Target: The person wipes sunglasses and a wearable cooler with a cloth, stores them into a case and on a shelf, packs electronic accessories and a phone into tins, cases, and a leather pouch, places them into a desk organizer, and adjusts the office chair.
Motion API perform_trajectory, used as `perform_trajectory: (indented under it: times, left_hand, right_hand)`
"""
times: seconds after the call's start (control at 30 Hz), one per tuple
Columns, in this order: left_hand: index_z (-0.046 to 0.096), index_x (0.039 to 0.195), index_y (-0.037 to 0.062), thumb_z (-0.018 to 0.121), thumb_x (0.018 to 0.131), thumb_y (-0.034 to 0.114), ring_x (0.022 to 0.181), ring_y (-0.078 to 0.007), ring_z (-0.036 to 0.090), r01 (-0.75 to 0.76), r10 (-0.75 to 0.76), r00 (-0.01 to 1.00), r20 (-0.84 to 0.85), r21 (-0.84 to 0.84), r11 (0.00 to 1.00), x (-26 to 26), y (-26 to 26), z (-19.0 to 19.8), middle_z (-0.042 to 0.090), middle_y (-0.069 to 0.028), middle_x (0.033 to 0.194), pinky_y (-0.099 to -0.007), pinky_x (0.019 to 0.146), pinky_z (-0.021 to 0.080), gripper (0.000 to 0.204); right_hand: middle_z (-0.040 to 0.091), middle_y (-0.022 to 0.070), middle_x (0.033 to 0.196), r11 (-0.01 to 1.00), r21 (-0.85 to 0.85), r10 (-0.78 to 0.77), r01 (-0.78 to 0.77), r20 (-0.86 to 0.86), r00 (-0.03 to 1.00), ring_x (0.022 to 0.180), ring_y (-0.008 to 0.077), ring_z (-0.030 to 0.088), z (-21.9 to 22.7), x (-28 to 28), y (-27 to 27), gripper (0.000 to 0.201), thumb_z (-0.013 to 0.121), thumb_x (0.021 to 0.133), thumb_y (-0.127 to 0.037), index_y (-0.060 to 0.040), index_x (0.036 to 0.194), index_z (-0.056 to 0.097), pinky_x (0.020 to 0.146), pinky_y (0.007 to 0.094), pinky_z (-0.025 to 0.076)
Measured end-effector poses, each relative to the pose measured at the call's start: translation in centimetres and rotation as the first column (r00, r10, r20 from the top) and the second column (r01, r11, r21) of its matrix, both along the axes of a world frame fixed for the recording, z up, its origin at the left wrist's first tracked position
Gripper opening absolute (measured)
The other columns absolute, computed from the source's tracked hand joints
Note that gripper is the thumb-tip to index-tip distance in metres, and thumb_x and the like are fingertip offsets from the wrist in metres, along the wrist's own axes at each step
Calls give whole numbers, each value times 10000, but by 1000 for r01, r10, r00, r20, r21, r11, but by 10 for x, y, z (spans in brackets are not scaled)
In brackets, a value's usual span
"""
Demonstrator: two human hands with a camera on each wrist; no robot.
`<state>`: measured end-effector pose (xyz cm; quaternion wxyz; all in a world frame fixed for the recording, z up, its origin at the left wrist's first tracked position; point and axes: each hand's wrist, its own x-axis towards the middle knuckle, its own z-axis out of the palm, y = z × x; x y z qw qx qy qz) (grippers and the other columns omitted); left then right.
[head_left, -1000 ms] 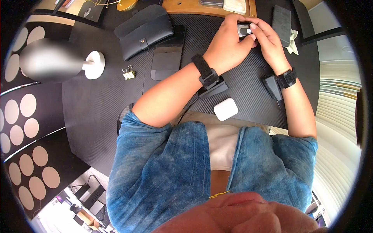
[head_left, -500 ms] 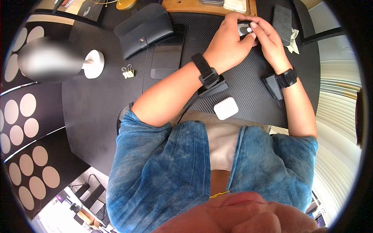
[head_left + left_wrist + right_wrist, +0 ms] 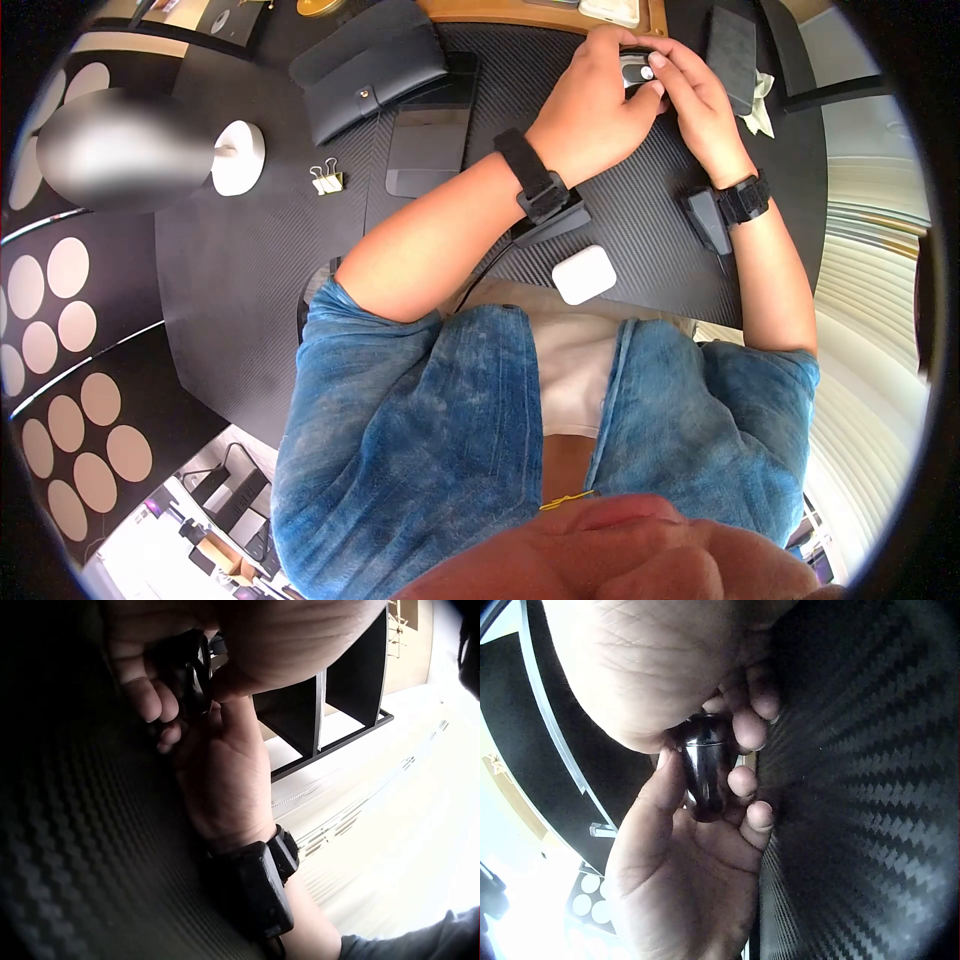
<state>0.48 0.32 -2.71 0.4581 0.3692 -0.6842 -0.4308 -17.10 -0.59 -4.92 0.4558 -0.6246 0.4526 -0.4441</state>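
Note:
Near the far side of the black textured desk, both hands hold one small glossy black device [image 3: 636,72], rounded in shape, with a silver face and a small white round spot. My left hand [image 3: 592,108] curls its fingers and thumb round the device from the left. From the other side my right hand [image 3: 703,108] grips it, a thumb or finger close by the white spot. The right wrist view shows the dark rounded body [image 3: 707,776], with a thin seam across it, between the fingers of both hands. Fingers hide much of it in the left wrist view.
A white earbud case [image 3: 584,274] lies near the front edge. Left of the hands are a black pouch [image 3: 370,80], a dark phone [image 3: 430,150] and a binder clip [image 3: 327,177]. A dark grey box [image 3: 733,60] and crumpled tissue [image 3: 760,105] lie right; a wooden tray [image 3: 480,12] stands behind.
The whole head view has shifted slightly, with the desk items a little higher in it. Both hands keep their hold on the device, with hardly any change in the fingers.

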Motion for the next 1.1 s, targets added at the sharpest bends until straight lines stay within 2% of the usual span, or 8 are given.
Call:
perform_trajectory:
  times: [0.1, 0.2, 0.27, 0.37, 0.57, 0.67, 0.73, 1.1]
  left_hand:
    - [437, 1207, -123, 627, 866, 121, 987, -351, 654, -4, 5, 999, 35, -22, 1000, 0, 0, 1, 603, -296, 1075, -391, 857, 530, 461]
    - [438, 1210, -122, 631, 866, 126, 999, -363, 646, 22, -22, 1000, 2, 65, 998, 1, 1, 3, 600, -297, 1086, -398, 865, 527, 466]
    - [438, 1210, -122, 635, 866, 124, 985, -359, 653, -27, 33, 997, 67, -88, 996, -1, -2, -4, 601, -296, 1082, -393, 855, 533, 467]
    - [436, 1214, -119, 636, 868, 117, 967, -349, 663, -49, 66, 994, 87, -178, 983, -2, -4, -9, 599, -297, 1084, -383, 841, 541, 465]
    - [434, 1214, -116, 627, 874, 98, 943, -326, 673, 24, -26, 999, 32, 52, 998, 1, 1, 5, 583, -299, 1110, -369, 825, 552, 445]
    - [435, 1212, -116, 626, 876, 95, 933, -323, 677, 0, 1, 998, 62, -4, 1000, 1, 1, 3, 580, -296, 1110, -367, 816, 556, 441]
    - [437, 1213, -113, 628, 873, 99, 942, -327, 672, -4, 3, 999, 53, 12, 1000, 0, 1, 2, 580, -294, 1108, -369, 819, 552, 443]
    - [459, 1203, -104, 640, 854, 124, 1068, -385, 601, -16, 20, 998, 66, -59, 998, 0, -1, 0, 578, -294, 1127, -407, 895, 505, 455]
  right_hand:
    - [569, -66, 879, 1000, -1, 7, -7, -3, 1000, 761, 9, 504, 0, 0, 0, 320, 483, 1028, -229, -50, 1275, 579, 673, 171, 408]
    - [566, -69, 873, 1000, -5, 11, -11, -3, 1000, 758, 7, 500, -1, -1, 0, 320, 483, 1028, -228, -51, 1278, 579, 671, 169, 406]
    - [565, -70, 870, 1000, -12, 13, -13, -5, 1000, 758, 6, 499, -2, -1, -1, 321, 483, 1029, -228, -52, 1279, 579, 671, 168, 405]
    - [565, -70, 872, 1000, -13, 11, -11, -8, 1000, 756, 7, 499, -2, -1, -1, 320, 483, 1029, -227, -54, 1281, 578, 671, 168, 405]
    - [566, -69, 879, 1000, -1, 7, -7, -9, 1000, 769, 8, 498, -2, -1, -1, 319, 483, 1029, -223, -56, 1285, 576, 678, 169, 407]
    - [569, -66, 883, 1000, -3, 6, -6, -4, 1000, 773, 11, 496, -2, -2, -1, 316, 484, 1029, -220, -55, 1281, 581, 683, 169, 407]
    - [641, -21, 956, 999, -34, 40, -41, -38, 998, 804, 41, 575, -4, -6, -4, 333, 512, 1021, -281, -68, 1262, 596, 681, 195, 488]
    - [636, -21, 948, 999, -50, 20, -21, -31, 999, 805, 42, 575, -5, -4, -3, 322, 511, 1020, -278, -73, 1250, 604, 683, 196, 491]
